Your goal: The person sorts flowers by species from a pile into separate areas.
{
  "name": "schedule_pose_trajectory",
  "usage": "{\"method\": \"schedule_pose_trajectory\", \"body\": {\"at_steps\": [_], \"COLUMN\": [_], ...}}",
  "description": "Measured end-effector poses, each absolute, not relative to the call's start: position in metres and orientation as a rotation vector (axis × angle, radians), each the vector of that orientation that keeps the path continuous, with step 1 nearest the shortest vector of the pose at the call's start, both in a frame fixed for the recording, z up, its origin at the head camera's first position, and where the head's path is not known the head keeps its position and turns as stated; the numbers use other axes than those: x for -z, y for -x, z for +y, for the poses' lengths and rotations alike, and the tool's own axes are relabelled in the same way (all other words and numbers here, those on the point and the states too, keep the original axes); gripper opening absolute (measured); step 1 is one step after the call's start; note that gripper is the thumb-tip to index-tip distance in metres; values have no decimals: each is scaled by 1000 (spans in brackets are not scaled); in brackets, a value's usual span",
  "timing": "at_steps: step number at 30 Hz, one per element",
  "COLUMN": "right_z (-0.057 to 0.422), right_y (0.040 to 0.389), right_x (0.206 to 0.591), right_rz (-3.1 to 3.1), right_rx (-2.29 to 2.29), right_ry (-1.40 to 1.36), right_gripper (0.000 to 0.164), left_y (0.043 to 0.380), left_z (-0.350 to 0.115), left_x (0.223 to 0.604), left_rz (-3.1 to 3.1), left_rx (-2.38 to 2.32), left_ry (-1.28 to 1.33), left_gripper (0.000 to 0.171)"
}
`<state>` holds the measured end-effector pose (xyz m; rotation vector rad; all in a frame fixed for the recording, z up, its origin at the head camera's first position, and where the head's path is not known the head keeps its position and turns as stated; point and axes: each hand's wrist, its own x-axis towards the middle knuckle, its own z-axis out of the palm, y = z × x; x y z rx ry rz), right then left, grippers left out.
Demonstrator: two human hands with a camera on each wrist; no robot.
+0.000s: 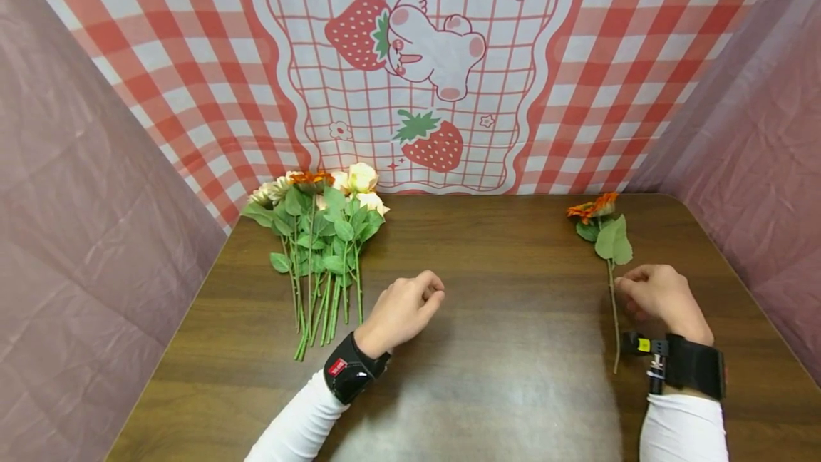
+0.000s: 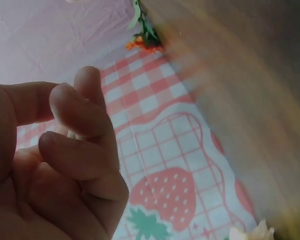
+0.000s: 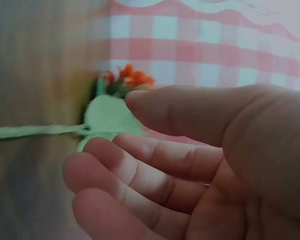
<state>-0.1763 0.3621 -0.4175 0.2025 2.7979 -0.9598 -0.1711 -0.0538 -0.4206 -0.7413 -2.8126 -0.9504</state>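
Note:
A single orange flower (image 1: 593,209) with green leaves lies at the right of the table, its stem (image 1: 612,305) pointing toward the front edge. Just right of that stem is my right hand (image 1: 657,294); its fingers are loosely bent with a gap to the thumb, and nothing is held. In the right wrist view the orange flower (image 3: 132,77) appears beyond the thumb. My left hand (image 1: 400,309) hovers over the middle-left, fingers loosely curled around nothing. Nearest to it lies a bunch of flowers (image 1: 327,227) with cream, white and orange heads and long green stems.
The brown wooden table (image 1: 500,376) meets a red-and-white checked cloth (image 1: 423,91) with strawberry prints, hanging at the back. Pinkish drapes (image 1: 96,198) hang at both sides. Each wrist wears a black strap (image 1: 695,366).

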Motion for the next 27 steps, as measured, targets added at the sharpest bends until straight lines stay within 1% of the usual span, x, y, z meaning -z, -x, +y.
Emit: {"method": "schedule_pose_trajectory", "body": {"at_steps": [7, 14, 18, 27], "right_z": [347, 330, 324, 308], "right_y": [172, 169, 169, 174], "right_x": [397, 386, 384, 387], "right_rz": [2924, 2966, 2975, 2972], "right_rx": [965, 983, 970, 945], "right_ry": [-115, -35, -15, 49], "right_gripper": [51, 48, 48, 45], "left_y": [181, 200, 211, 229], "left_z": [-78, -120, -138, -153], "left_x": [414, 413, 421, 445], "left_rz": [-2855, -2901, -2912, -2959], "left_rx": [816, 666, 579, 535], "left_ry": [568, 258, 101, -73], "left_gripper": [8, 8, 14, 13]}}
